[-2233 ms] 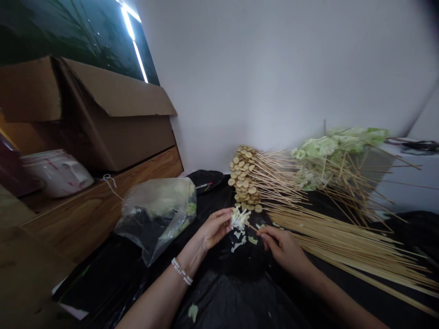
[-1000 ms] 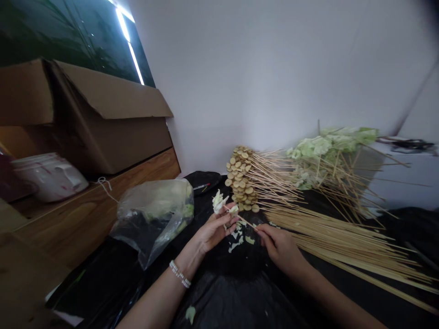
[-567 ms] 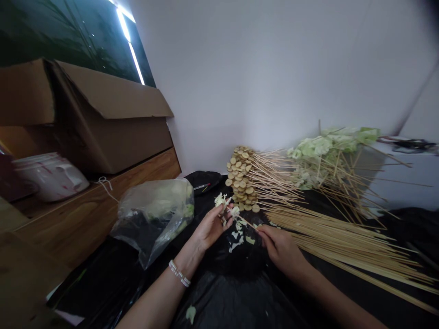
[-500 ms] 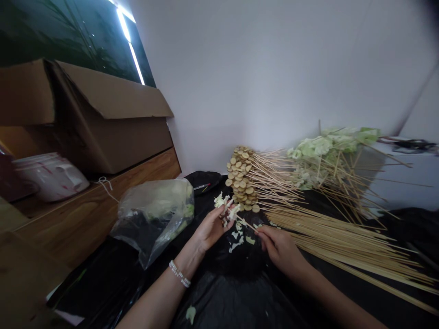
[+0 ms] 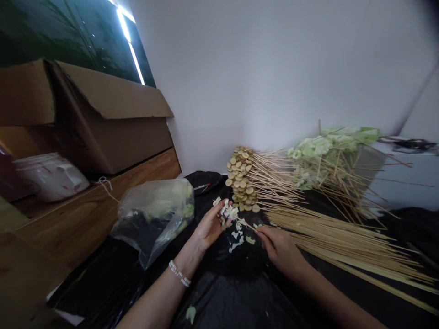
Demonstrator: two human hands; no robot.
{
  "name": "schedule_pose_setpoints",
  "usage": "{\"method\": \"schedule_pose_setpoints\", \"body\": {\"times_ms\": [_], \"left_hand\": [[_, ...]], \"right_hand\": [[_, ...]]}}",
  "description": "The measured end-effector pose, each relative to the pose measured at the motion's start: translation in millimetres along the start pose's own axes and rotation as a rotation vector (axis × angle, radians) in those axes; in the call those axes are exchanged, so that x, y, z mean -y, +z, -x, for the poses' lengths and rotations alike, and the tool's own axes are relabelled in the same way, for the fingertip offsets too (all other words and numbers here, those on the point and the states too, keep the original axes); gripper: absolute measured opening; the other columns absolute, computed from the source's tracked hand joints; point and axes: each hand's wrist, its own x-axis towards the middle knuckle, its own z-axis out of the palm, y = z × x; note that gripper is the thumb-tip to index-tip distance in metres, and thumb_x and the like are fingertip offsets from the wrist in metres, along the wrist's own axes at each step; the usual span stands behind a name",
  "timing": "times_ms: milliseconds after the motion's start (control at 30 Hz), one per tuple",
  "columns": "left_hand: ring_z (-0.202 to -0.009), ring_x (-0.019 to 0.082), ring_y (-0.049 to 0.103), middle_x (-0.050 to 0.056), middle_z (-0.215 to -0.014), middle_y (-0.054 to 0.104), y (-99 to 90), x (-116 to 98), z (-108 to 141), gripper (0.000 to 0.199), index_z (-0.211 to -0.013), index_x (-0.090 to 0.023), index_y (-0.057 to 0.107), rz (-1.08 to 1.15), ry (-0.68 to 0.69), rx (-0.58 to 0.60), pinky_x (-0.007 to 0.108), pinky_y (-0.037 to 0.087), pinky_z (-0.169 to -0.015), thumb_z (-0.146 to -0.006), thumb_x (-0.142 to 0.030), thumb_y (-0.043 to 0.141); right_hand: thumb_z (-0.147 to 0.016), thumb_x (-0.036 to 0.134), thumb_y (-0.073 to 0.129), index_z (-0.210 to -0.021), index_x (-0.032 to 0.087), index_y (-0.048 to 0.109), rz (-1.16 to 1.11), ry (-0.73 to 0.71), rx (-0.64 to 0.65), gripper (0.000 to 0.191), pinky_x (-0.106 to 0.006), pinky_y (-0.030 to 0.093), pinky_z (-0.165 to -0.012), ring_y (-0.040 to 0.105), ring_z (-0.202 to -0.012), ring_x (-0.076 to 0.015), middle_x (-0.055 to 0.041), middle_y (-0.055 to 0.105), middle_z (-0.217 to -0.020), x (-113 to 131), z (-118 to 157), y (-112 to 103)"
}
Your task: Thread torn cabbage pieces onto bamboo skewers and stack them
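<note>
My right hand [image 5: 277,244] pinches the lower part of a thin wooden skewer [image 5: 247,225], which points up and left. Torn pale cabbage leaf [image 5: 230,211] sits bunched at its far end. Around that bunch curl the fingers of my left hand [image 5: 210,227], partly hiding it; a beaded bracelet is on that wrist. Small cabbage scraps [image 5: 236,242] lie on the black plastic sheet [image 5: 226,292] just below. Beyond my hands, skewers tipped with pale round slices [image 5: 242,178] are stacked with their sticks pointing right.
Bare skewers [image 5: 343,242] lie in a long pile at right. Behind them, skewered leaves [image 5: 318,146] fill a pale container. A clear plastic bag [image 5: 154,205] with greens is at left, near a cardboard box [image 5: 113,132] and a white jug [image 5: 51,176].
The cabbage at the skewer's end has shifted slightly within my left fingers, which have moved a little. My right hand stays in nearly the same place.
</note>
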Motion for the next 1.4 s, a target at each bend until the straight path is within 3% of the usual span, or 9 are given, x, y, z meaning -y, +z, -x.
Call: {"method": "schedule_pose_setpoints", "body": {"times_ms": [233, 433, 567, 667, 800, 1000, 1200, 1400], "left_hand": [[-0.091, 0.016, 0.064, 0.006, -0.119, 0.066, 1.3, -0.5, 2.3, 0.026, -0.111, -0.021, 0.067, -0.019, -0.006, 0.055, 0.025, 0.050, -0.072, -0.087, -0.029, 0.059], [-0.095, 0.018, 0.063, 0.008, -0.116, 0.068, 1.2, -1.4, 1.5, 0.029, -0.112, -0.018, 0.066, -0.071, -0.008, 0.056, 0.027, 0.050, -0.076, -0.087, -0.026, 0.057], [-0.100, 0.018, 0.062, 0.009, -0.119, 0.066, 1.8, -2.8, 3.5, 0.030, -0.114, -0.017, 0.065, -0.027, -0.038, 0.121, 0.028, 0.049, -0.082, -0.087, -0.024, 0.054], [-0.106, 0.020, 0.060, 0.009, -0.122, 0.064, 2.2, -2.7, 5.1, 0.034, -0.118, -0.019, 0.063, -0.011, -0.026, 0.176, 0.032, 0.047, -0.089, -0.087, -0.032, 0.055], [-0.113, 0.025, 0.057, 0.011, -0.119, 0.065, 0.7, 0.3, 3.7, 0.046, -0.119, -0.020, 0.063, -0.076, 0.032, 0.192, 0.038, 0.043, -0.095, -0.086, -0.050, 0.054], [-0.127, 0.028, 0.047, 0.011, -0.127, 0.062, -0.7, 5.9, 2.2, 0.050, -0.125, -0.019, 0.060, -0.536, 0.337, 0.175, 0.045, 0.031, -0.108, -0.089, -0.051, 0.048], [-0.130, 0.029, 0.044, 0.009, -0.125, 0.063, -6.1, 9.0, 0.4, 0.036, -0.113, -0.022, 0.068, -1.161, 0.707, -0.002, 0.047, 0.030, -0.111, -0.082, -0.041, 0.061], [-0.120, 0.028, 0.054, 0.010, -0.121, 0.065, -11.6, 10.5, -7.5, 0.033, -0.110, -0.022, 0.069, -1.327, 0.758, -0.077, 0.047, 0.040, -0.104, -0.083, -0.038, 0.060]], "right_hand": [[-0.097, 0.031, 0.031, -0.076, 0.022, 0.054, -0.109, 0.058, 0.051, 0.032, -0.025, 0.038, -0.059, 0.052, -0.054, -0.0136, 0.0019, 0.053, -0.058, 1.5, -0.8, -2.1], [-0.095, 0.035, 0.034, -0.081, 0.021, 0.058, -0.247, 0.143, 0.109, 0.031, -0.026, 0.040, -0.061, 0.053, -0.052, -0.0134, 0.0033, 0.056, -0.053, 3.7, -2.1, -3.8], [-0.093, 0.042, 0.037, -0.084, 0.019, 0.060, -0.421, 0.246, 0.183, 0.033, -0.023, 0.036, -0.051, 0.046, -0.045, -0.0111, 0.0041, 0.055, -0.051, 2.1, -3.4, -1.6], [-0.090, 0.050, 0.038, -0.088, 0.019, 0.059, -0.584, 0.342, 0.210, 0.037, -0.021, 0.027, -0.039, 0.037, -0.036, -0.0084, 0.0056, 0.052, -0.050, -2.5, -5.4, -0.4], [-0.085, 0.057, 0.043, -0.092, 0.018, 0.059, -0.690, 0.431, 0.146, 0.042, -0.019, 0.020, -0.034, 0.032, -0.032, -0.0059, 0.0055, 0.054, -0.054, -8.3, -9.7, -4.4], [-0.078, 0.058, 0.053, -0.090, 0.016, 0.061, -0.744, 0.467, 0.014, 0.044, -0.019, 0.020, -0.034, 0.033, -0.033, -0.0041, 0.0041, 0.056, -0.057, -6.0, -14.8, -14.4], [-0.077, 0.054, 0.058, -0.099, 0.016, 0.063, -0.806, 0.424, -0.042, 0.044, -0.018, 0.024, -0.037, 0.039, -0.038, -0.0044, 0.0018, 0.061, -0.067, 3.4, -17.1, -31.1], [-0.080, 0.056, 0.054, -0.107, 0.017, 0.060, -0.792, 0.444, 0.010, 0.048, -0.018, 0.026, -0.036, 0.042, -0.035, -0.0048, 0.0011, 0.063, -0.070, 9.8, -16.7, -55.9]]}}
